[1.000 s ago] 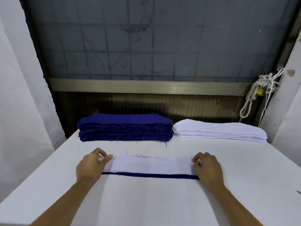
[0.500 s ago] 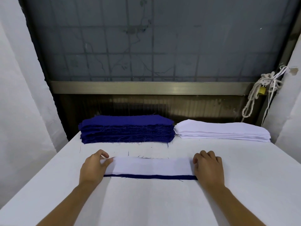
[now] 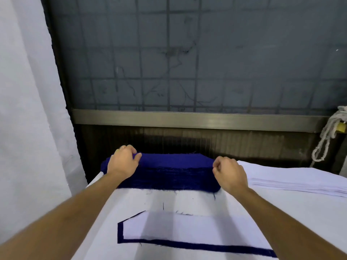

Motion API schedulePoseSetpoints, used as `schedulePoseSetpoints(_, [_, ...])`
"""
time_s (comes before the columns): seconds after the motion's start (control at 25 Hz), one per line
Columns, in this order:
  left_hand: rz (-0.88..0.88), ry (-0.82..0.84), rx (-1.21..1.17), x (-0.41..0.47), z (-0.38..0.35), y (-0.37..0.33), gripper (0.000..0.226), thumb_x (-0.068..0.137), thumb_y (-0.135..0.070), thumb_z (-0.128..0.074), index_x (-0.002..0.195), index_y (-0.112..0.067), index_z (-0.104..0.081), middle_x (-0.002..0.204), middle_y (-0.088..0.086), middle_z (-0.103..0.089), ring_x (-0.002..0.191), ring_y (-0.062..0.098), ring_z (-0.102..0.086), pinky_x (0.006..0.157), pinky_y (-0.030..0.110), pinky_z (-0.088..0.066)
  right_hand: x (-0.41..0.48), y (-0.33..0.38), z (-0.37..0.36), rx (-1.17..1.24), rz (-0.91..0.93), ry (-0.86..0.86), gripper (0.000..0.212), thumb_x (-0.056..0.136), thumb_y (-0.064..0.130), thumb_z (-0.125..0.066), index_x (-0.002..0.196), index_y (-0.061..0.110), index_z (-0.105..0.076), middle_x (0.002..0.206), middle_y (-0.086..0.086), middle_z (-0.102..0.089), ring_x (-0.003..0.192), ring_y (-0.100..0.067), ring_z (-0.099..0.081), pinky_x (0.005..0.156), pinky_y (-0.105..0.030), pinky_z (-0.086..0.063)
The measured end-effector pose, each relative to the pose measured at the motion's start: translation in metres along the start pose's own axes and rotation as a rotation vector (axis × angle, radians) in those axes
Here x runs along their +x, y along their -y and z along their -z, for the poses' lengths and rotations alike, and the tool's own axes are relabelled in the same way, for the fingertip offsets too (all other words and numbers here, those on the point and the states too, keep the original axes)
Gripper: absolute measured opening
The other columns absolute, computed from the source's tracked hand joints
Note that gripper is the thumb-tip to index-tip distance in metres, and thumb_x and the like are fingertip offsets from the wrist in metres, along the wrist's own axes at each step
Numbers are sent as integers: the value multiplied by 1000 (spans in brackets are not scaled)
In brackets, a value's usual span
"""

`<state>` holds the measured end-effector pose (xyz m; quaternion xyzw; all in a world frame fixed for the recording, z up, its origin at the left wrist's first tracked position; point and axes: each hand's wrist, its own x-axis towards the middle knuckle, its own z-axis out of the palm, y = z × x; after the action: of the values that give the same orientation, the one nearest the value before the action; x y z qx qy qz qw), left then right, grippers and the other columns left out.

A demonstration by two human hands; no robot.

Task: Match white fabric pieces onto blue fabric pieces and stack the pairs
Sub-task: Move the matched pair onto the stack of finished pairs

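Note:
A thick stack of blue fabric pieces (image 3: pixel 174 177) lies at the back of the white table (image 3: pixel 304 214). My left hand (image 3: pixel 123 163) is at the stack's left end, fingers curled over the far edge and thumb on the top blue piece. My right hand (image 3: pixel 230 174) is at the right end, its curled fingertips pinching that top piece's edge. A lower stack of white fabric pieces (image 3: pixel 293 177) lies to the right of the blue one. Nearer to me a white piece (image 3: pixel 187 228) lies on a blue piece (image 3: pixel 187 245), whose edge shows along the front and left.
A white cloth (image 3: pixel 28 109) hangs along the left side. Behind the table are a metal rail (image 3: pixel 187 119) and a meshed window. A knotted rope with a padlock (image 3: pixel 327 132) hangs at the far right.
Both hands let go of the white-on-blue pair and moved forward to the two ends of the blue stack. The view moved closer to the stacks.

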<state>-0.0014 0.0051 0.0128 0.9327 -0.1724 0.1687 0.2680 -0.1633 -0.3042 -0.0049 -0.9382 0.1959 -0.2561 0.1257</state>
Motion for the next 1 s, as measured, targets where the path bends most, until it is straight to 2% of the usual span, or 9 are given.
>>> schedulePoseSetpoints(0.12, [81, 145, 152, 39, 5, 8, 29, 103, -37, -52, 117, -15, -64, 115, 8, -64, 99, 24, -62, 93, 44, -54, 38, 16, -13, -11, 22, 74, 15, 98, 29, -56, 111, 24, -62, 112, 2, -61, 106, -23, -58, 88, -38, -47])
schedulePoseSetpoints(0.2, [157, 239, 213, 56, 6, 17, 29, 102, -40, -54, 112, -14, -63, 105, 7, -64, 94, 24, -62, 92, 45, -54, 55, 20, -25, -40, 6, 137, 29, 100, 38, -56, 124, 23, -59, 123, 0, -57, 115, -24, -55, 97, -41, -45])
schedulePoseSetpoints(0.28, [220, 308, 211, 64, 3, 28, 31, 98, -42, -61, 111, -14, -60, 99, 6, -62, 90, 23, -62, 90, 43, -55, 66, 21, -37, -27, -35, 212, 39, 99, 43, -56, 132, 22, -55, 129, -1, -56, 120, -24, -53, 101, -43, -43])
schedulePoseSetpoints(0.4, [232, 353, 178, 72, -8, 46, 40, 93, -43, -68, 118, -12, -61, 106, 6, -63, 98, 23, -62, 96, 42, -53, 76, 19, -53, -1, -97, 278, 44, 98, 47, -57, 134, 21, -55, 131, -2, -57, 122, -25, -53, 105, -45, -41])
schedulePoseSetpoints(0.6, [237, 325, 181, 78, -11, 63, 48, 90, -48, -70, 123, -14, -62, 113, 6, -64, 106, 25, -61, 101, 46, -49, 79, 16, -62, 42, -163, 147, 39, 95, 40, -66, 129, 23, -61, 131, -2, -57, 124, -25, -50, 105, -45, -38])
schedulePoseSetpoints(0.72, [209, 315, 203, 80, -10, 65, 43, 90, -46, -71, 122, -19, -61, 116, 5, -64, 110, 26, -60, 102, 46, -47, 79, 20, -62, 106, -166, 52, 32, 92, 34, -70, 123, 27, -63, 124, 0, -61, 120, -24, -53, 102, -45, -41])
schedulePoseSetpoints(0.84, [118, 175, 216, 77, -13, 68, 19, 90, -40, -71, 99, -27, -62, 94, -3, -64, 96, 22, -63, 94, 46, -51, 78, 23, -59, 118, -126, -26, 13, 93, 33, -70, 103, 32, -62, 101, 5, -67, 106, -22, -59, 94, -43, -42])
schedulePoseSetpoints(0.92, [63, 88, 224, 74, -15, 70, 18, 90, -40, -72, 84, -31, -57, 82, -7, -62, 86, 20, -63, 87, 45, -54, 77, 22, -59, 80, -112, -57, 8, 94, 35, -68, 98, 31, -63, 93, 6, -69, 104, -21, -57, 92, -42, -41])
schedulePoseSetpoints(1.0, [23, 49, 227, 72, -14, 71, 17, 91, -41, -70, 83, -32, -58, 80, -9, -62, 87, 21, -64, 87, 44, -52, 76, 22, -58, 51, -111, -80, 7, 95, 38, -65, 97, 30, -66, 91, 5, -70, 105, -21, -55, 92, -42, -41])
